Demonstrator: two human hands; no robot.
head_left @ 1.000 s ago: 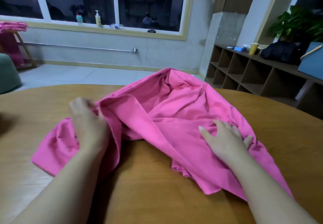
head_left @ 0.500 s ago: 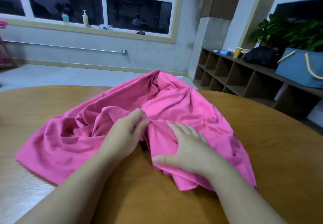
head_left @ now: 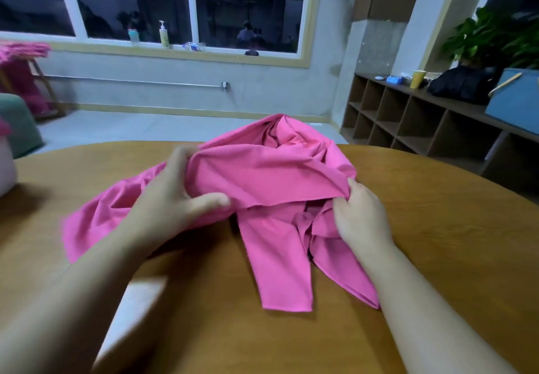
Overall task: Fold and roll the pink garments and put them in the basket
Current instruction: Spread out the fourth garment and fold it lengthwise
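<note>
While the garment is bunched like this, the job in hand is spreading it flat, and these lines cover doing that well.

Garment: one pink garment [head_left: 262, 187] lies crumpled mid-table, reaching to the far edge, with two loose flaps trailing toward the near edge.
Left grip: left hand [head_left: 172, 198] has a raised fold pinched between thumb and fingers, lifted off the table [head_left: 437, 228].
Right grip: right hand [head_left: 361, 213] has its fingers curled round the other end of the same fold, close to the surface.
Step, as I judge it: finding an edge and pulling it taut before any folding.
Doing it well: draw the hands apart along the edge, lift enough to let the tucked layers drop free, then lay it down flat.
Watch for: the knotted bundle under the right hand; shake it loose first.
Risk: cloth sliding off the far edge if tugged that way.
Basket: I cannot make one out for certain.
</note>
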